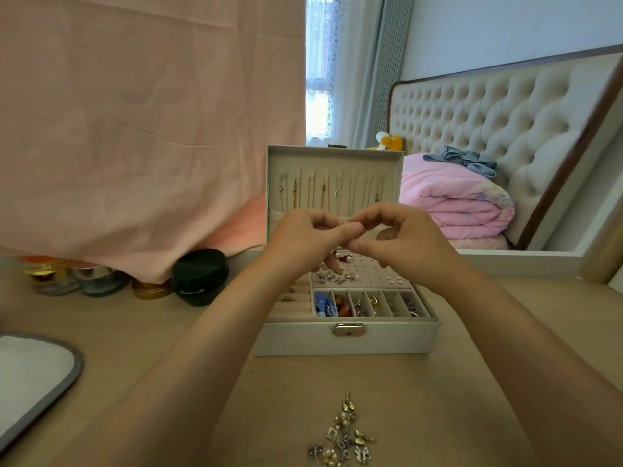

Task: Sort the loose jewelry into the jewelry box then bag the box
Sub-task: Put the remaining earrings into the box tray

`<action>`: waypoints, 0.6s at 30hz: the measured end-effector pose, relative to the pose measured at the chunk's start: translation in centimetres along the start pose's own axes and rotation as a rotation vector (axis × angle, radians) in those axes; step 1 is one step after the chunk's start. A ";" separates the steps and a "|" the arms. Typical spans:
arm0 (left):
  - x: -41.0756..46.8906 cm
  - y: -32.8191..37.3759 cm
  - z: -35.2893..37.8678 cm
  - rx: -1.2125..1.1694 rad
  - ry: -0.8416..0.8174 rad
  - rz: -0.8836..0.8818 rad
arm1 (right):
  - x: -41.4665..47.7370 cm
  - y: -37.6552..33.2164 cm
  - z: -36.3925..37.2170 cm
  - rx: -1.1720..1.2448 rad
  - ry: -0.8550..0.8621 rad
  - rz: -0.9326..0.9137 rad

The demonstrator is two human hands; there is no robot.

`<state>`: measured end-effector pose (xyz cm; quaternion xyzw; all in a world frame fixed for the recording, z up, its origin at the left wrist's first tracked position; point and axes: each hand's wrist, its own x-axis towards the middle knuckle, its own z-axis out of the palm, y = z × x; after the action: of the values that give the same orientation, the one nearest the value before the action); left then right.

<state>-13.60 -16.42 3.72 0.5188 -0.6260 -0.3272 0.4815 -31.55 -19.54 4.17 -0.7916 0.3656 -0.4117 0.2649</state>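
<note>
An open white jewelry box (347, 340) stands mid-table, lid upright, with several necklaces (323, 193) hanging inside the lid. Its tray holds earrings on a studded panel (367, 273) and small compartments with beads and rings (344, 306). My left hand (305, 235) and my right hand (401, 239) meet above the box, fingertips pinched together on something too small to make out. A pile of loose earrings and charms (344, 433) lies on the table near me.
A black jar (200, 276) and several small bottles (77, 278) stand at the left under a pink cloth (135, 112). A grey-rimmed white pad (30, 375) lies at the near left. A mirror frame (526, 254) runs behind the box.
</note>
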 end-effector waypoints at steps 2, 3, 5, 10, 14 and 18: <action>-0.1 0.1 0.3 -0.031 0.002 -0.015 | 0.0 0.0 0.1 0.004 0.021 0.007; -0.1 0.2 0.3 -0.037 -0.001 -0.024 | 0.0 0.1 0.1 0.004 0.037 0.011; -0.2 0.4 0.4 -0.056 -0.019 -0.049 | 0.0 0.3 0.0 0.010 0.045 0.013; -0.2 0.6 0.5 -0.048 -0.042 -0.072 | 0.0 0.2 -0.5 0.095 0.056 0.037; -0.2 0.3 0.2 -0.063 -0.057 -0.024 | -0.2 0.2 -1.0 0.167 0.046 0.086; -0.2 0.1 0.2 -0.069 -0.036 -0.008 | -0.1 0.1 -0.9 0.279 0.044 0.145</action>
<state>-13.78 -16.19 3.72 0.4986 -0.6208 -0.3597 0.4864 -32.38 -19.65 4.48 -0.7095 0.3668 -0.4553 0.3933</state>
